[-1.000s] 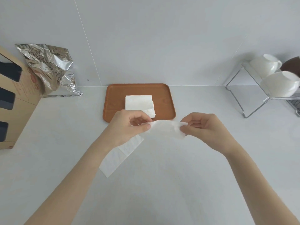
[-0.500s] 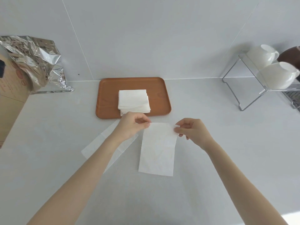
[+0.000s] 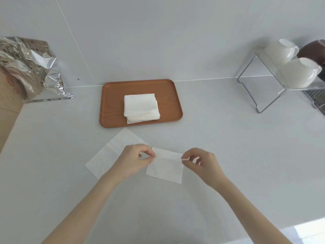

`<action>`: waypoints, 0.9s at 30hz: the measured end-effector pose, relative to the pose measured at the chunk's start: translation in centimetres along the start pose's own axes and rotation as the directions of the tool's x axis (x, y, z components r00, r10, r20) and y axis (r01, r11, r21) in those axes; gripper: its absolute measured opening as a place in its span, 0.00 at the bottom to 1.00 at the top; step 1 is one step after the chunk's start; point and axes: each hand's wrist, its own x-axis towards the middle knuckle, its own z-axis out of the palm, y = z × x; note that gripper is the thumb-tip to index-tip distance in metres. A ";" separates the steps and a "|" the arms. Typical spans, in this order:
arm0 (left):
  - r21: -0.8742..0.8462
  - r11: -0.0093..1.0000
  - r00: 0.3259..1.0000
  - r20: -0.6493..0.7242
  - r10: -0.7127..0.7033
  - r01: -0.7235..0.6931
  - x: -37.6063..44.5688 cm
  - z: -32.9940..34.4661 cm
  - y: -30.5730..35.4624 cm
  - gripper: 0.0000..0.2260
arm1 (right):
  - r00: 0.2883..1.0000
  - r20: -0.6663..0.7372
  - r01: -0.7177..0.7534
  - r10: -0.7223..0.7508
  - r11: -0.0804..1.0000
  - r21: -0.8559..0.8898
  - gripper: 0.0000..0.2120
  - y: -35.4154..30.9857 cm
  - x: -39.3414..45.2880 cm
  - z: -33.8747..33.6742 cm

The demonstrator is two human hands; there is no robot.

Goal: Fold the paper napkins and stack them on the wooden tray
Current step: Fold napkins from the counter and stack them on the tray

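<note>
A wooden tray [image 3: 112,103] lies at the back of the white counter, against the wall, with a stack of folded white napkins [image 3: 141,107] on it. In front of the tray a white napkin [image 3: 165,166] lies on the counter, its far edge folded toward me. My left hand [image 3: 133,160] pinches its left far corner and my right hand [image 3: 202,163] pinches its right far corner. A second, long unfolded napkin [image 3: 109,154] lies flat at a slant to the left, partly under my left wrist.
Crumpled silver foil [image 3: 29,66] and a brown cardboard box [image 3: 8,106] stand at the left. A clear rack [image 3: 269,81] with white cups [image 3: 299,71] stands at the right back.
The napkin that hung long from both hands now lies shorter, folded over on the counter. Both hands have come nearer to me and lower, still pinching its far corners.
</note>
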 end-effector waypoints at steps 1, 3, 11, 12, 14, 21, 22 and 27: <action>0.021 1.000 1.000 0.023 -0.002 0.002 -0.4 0.2 -0.4 0.08 | 1.000 0.025 0.015 -0.014 0.999 -0.033 0.14 0.4 -0.4 0.4; 0.084 0.996 0.996 0.086 -0.001 -0.006 -0.9 0.7 -1.3 0.08 | 0.994 0.107 0.022 -0.008 0.992 -0.125 0.11 1.3 -1.1 1.3; 0.204 0.978 0.999 0.044 0.025 -0.034 0.7 0.6 -1.7 0.07 | 0.970 0.241 0.055 0.025 0.946 -0.320 0.10 2.4 -0.4 1.4; 0.206 0.977 0.999 0.020 0.044 -0.047 1.1 0.5 -1.3 0.06 | 0.981 0.195 0.040 0.022 0.951 -0.307 0.09 2.2 0.0 1.1; 0.230 0.971 0.997 -0.019 0.079 -0.072 2.1 0.6 -0.7 0.04 | 0.995 0.094 0.004 0.023 0.960 -0.280 0.07 1.9 1.0 0.7; 0.440 0.897 0.998 -0.030 0.060 -0.040 3.8 2.1 -0.7 0.09 | 0.993 -0.048 -0.122 0.112 0.919 -0.376 0.07 2.0 2.5 2.1; 0.462 0.886 0.998 -0.020 0.057 -0.041 3.8 2.3 -0.8 0.09 | 0.992 -0.044 -0.126 0.118 0.907 -0.403 0.08 2.0 2.4 2.2; 0.487 0.871 0.996 -0.031 0.086 -0.060 3.6 2.8 -1.4 0.06 | 0.996 -0.024 -0.083 0.082 0.856 -0.511 0.09 2.0 2.2 2.7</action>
